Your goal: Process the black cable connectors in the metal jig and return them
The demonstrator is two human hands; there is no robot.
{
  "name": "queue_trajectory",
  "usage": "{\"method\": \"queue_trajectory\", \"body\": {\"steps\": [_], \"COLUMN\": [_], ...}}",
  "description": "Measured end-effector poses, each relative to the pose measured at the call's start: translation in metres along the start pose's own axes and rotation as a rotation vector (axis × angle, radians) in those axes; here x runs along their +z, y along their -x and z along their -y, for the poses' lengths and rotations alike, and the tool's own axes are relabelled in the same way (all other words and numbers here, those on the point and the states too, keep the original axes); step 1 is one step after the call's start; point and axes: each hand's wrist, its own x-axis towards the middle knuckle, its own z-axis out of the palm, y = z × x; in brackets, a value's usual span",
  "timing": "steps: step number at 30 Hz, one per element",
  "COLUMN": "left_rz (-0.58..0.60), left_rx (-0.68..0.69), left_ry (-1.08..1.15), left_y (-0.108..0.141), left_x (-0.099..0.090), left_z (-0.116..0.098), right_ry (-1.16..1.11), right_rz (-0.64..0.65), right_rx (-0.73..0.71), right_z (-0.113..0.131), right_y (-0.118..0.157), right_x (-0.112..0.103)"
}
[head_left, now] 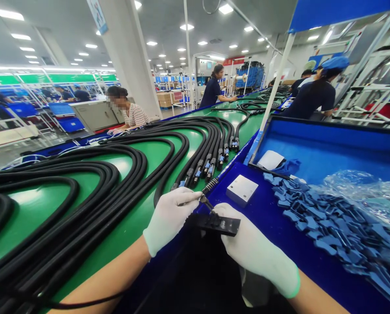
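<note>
My left hand (pixel 173 213), in a white glove, is closed with thumb and fingers pinching a slim dark rod-like piece (pixel 207 203). A black ribbed, spring-like part (pixel 210 186) shows just beyond those fingertips. My right hand (pixel 244 244), also gloved, is closed, its fingers curled by the rod's lower end and against a flat black block (pixel 226 225). What its fingertips grip is hidden. Beyond that hand a silver metal block (pixel 242 190) with small holes lies on the blue surface (pixel 263 213).
Thick black hoses (pixel 129 161) loop across the green table (pixel 149 222), several with blue-marked connector ends (pixel 208 165). On the right are a pile of blue plastic clips (pixel 332 222), clear plastic bags (pixel 355 187) and a blue tray (pixel 329 141). Co-workers (pixel 134 114) stand further along.
</note>
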Motion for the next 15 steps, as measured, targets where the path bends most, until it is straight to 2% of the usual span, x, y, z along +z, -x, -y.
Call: {"method": "queue_trajectory", "body": {"steps": [5, 9, 15], "left_rz": [0.135, 0.262, 0.382], "left_rx": [-0.195, -0.113, -0.010], "left_ry": [0.103, 0.104, 0.176], "left_y": [-0.006, -0.027, -0.047], "left_x": [-0.004, -0.004, 0.009], "left_z": [-0.008, -0.016, -0.007], "right_ry": [0.074, 0.112, 0.103], "right_rz": [-0.048, -0.043, -0.037], "right_rx": [-0.019, -0.050, 0.041], "right_z": [-0.008, -0.011, -0.016], "right_y": [0.002, 0.003, 0.006], "right_x": [0.004, 0.004, 0.000]}}
